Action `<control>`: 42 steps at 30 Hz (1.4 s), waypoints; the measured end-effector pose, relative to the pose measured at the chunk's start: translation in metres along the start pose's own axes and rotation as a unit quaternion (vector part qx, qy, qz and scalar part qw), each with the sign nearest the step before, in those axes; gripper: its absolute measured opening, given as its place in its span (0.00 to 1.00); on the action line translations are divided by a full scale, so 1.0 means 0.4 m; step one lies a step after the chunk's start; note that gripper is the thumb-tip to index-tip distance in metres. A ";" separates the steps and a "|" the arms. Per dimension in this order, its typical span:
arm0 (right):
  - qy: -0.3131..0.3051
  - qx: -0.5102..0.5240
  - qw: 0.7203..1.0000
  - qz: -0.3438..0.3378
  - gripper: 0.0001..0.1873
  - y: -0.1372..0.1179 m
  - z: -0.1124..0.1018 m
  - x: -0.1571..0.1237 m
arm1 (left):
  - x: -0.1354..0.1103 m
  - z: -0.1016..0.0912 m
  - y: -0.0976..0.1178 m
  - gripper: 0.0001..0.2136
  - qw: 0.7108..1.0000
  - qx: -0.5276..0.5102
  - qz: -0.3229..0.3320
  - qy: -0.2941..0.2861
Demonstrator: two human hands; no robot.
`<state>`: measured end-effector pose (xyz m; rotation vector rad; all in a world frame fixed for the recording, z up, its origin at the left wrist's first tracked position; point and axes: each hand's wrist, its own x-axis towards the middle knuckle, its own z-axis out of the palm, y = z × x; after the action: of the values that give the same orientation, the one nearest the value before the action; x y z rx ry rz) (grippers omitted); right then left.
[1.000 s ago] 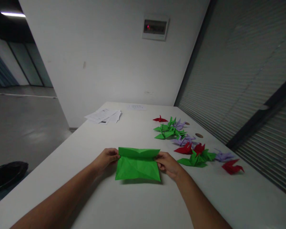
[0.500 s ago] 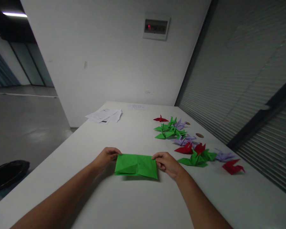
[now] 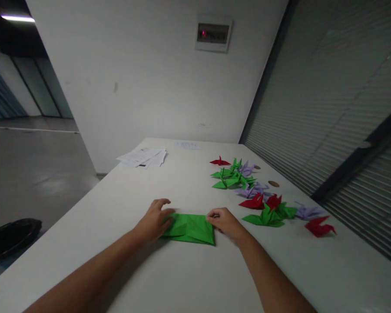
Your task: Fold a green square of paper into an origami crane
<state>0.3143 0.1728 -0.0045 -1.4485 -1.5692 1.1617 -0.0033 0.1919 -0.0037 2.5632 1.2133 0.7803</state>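
A folded sheet of green paper lies near the front of the white table, its creases showing and its layers slightly lifted along the near edge. Across its left end rests my left hand, thumb and index finger spread apart, covering that end of the paper. At the paper's far right corner, my right hand pinches the edge between thumb and curled fingers.
Several folded paper cranes in green, red and lilac lie along the table's right side, beside the window blinds. White printed sheets are at the far left. Left of the table stands a black-lined bin.
My left hand has let go of the paper's far left corner and moved right onto the paper, its fingers opening. The green paper lies flatter; my right hand keeps its corner.
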 end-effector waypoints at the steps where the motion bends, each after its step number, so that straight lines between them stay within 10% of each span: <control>1: 0.001 -0.010 1.000 -0.009 0.15 0.001 0.000 0.001 | -0.001 0.003 0.015 0.14 0.999 0.007 0.037 -0.020; 10: 0.009 -0.102 0.992 -0.072 0.11 0.018 -0.007 0.011 | -0.012 0.044 0.051 0.19 0.977 0.075 0.152 -0.131; 17: 0.199 -0.328 0.906 -0.178 0.13 -0.025 0.019 0.005 | -0.016 0.050 0.060 0.22 0.975 0.100 0.134 -0.149; 26: -0.018 -0.432 0.862 -0.266 0.37 -0.050 0.240 -0.034 | -0.016 0.099 0.043 0.31 0.977 0.099 0.105 -0.156; 42: -0.054 -0.471 0.865 -0.167 0.49 -0.025 0.182 -0.043 | -0.036 0.089 0.009 0.31 0.978 0.136 0.054 -0.147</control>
<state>0.2459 0.1447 -0.0199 -1.5601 -2.5303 0.2231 0.0108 0.1803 -0.0378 2.8514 1.1622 0.2470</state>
